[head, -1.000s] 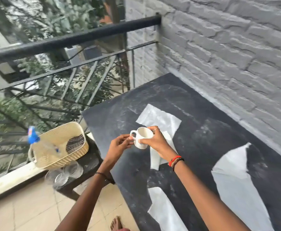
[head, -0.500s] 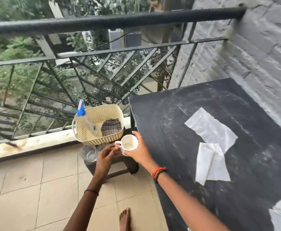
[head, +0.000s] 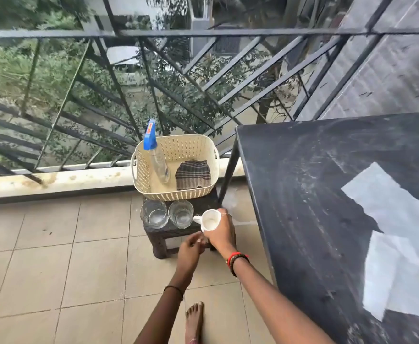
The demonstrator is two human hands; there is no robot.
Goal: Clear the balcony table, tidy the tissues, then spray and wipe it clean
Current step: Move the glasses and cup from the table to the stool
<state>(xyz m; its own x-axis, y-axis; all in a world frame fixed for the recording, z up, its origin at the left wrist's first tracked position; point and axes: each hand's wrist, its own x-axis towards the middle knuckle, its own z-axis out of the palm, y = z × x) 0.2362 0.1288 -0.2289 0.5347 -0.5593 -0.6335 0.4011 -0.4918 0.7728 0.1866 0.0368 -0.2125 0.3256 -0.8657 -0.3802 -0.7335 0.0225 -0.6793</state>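
My right hand (head: 220, 234) grips a white mug (head: 209, 220) over the right end of a small dark stool (head: 168, 234), beside two clear glasses (head: 153, 214) (head: 181, 213) standing there. Just below the mug, my left hand (head: 190, 248) hovers with loosely curled fingers and holds nothing. A cream basket (head: 141, 167) at the stool's back holds a spray bottle (head: 155, 155) with a blue head and a striped cloth (head: 193, 174). The dusty black table (head: 303, 194) on the right carries white tissues (head: 382, 194) (head: 397, 281).
A black metal railing (head: 153, 78) and a low stained ledge (head: 54, 180) close off the balcony behind the stool. The floor is beige tile (head: 54, 269). My bare foot (head: 194, 319) is on the tiles near the bottom. A table leg (head: 228, 167) stands right of the basket.
I carried the mug from above the table leftward and down to the stool beside the glasses. My left hand let go of the mug handle and dropped below it.
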